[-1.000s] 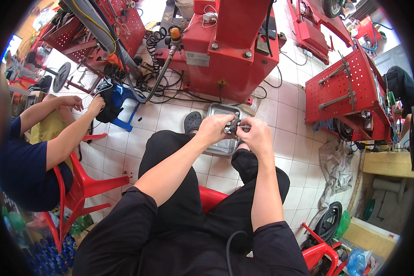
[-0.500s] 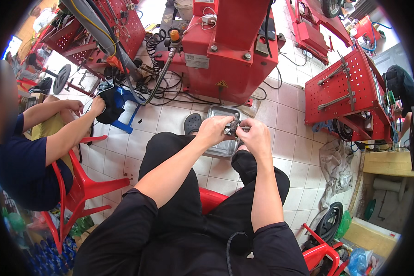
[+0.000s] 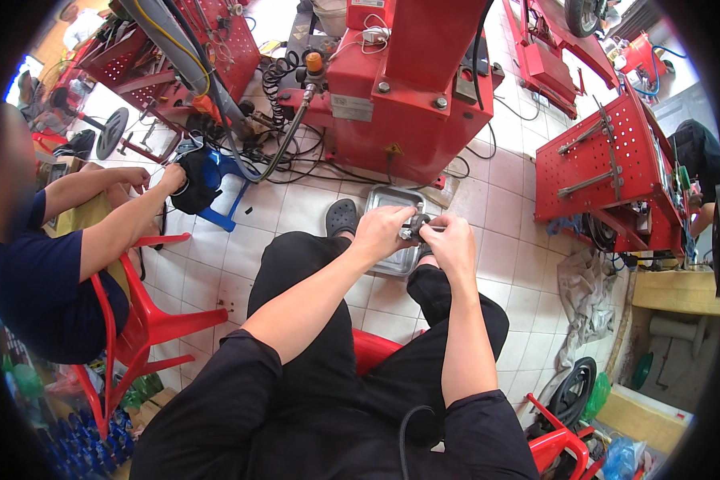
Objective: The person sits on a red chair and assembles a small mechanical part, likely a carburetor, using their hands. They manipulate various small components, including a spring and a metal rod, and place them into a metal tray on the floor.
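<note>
Between my hands, above a shallow grey metal tray (image 3: 394, 266) on the floor, is a small dark metal part (image 3: 415, 227) with shiny bits. My left hand (image 3: 382, 233) is closed around its left side, the thumb and fingers gripping it. From the right, my right hand (image 3: 454, 243) pinches at the same part with thumb and fingertips. The fingers cover much of the part, so its exact kind cannot be made out. Whether the right fingertips also hold a small separate piece is hidden.
A red machine (image 3: 412, 120) with hoses and cables stands ahead. A red perforated tool cart (image 3: 588, 172) is to the right, a crumpled grey cloth (image 3: 584, 296) below it. On the left, a person (image 3: 52, 280) sits on a red plastic chair (image 3: 164, 324), handling something black.
The view has shifted slightly, so the scene sits a little further right. Both hands keep their grip on the metal part, with the right fingers slightly changed in pose.
</note>
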